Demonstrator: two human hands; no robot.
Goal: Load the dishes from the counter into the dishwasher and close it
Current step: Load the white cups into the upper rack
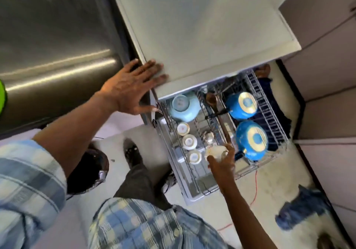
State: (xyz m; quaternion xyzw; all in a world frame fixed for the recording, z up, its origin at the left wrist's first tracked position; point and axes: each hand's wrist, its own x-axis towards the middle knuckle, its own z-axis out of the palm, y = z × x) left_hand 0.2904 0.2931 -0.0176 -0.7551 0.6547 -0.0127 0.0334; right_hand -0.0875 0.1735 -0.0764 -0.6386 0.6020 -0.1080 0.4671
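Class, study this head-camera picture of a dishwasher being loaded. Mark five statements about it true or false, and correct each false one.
1. The left hand lies flat on the corner of the white worktop. True.
2. The dishwasher rack is pushed fully in. False: it is pulled out, with its load in view.
3. The right hand holds a small pale cup over the rack. True.
4. The two dark blue pots stand open side up. False: both lie bottom up.
5. Three small white cups sit in a row next to the light blue bowl. True.
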